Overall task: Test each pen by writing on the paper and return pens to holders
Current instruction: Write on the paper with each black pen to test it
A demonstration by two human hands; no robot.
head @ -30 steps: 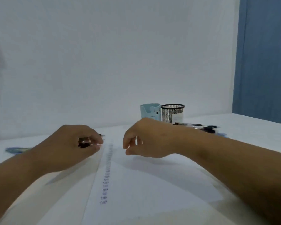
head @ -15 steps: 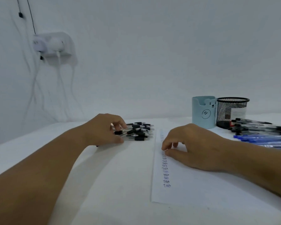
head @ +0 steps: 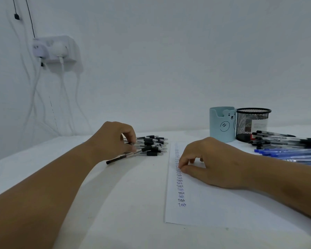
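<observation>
Two bare forearms come into the picture from the lower corners, each one ending in a bare hand. The left hand [head: 113, 139] and the right hand [head: 210, 162] wear no glove, no ring and no watch. No sleeve is seen on either arm up to the picture's edge.

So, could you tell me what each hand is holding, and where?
The left hand pinches a black pen near its grip end. The right hand holds nothing, resting on the paper.
</observation>
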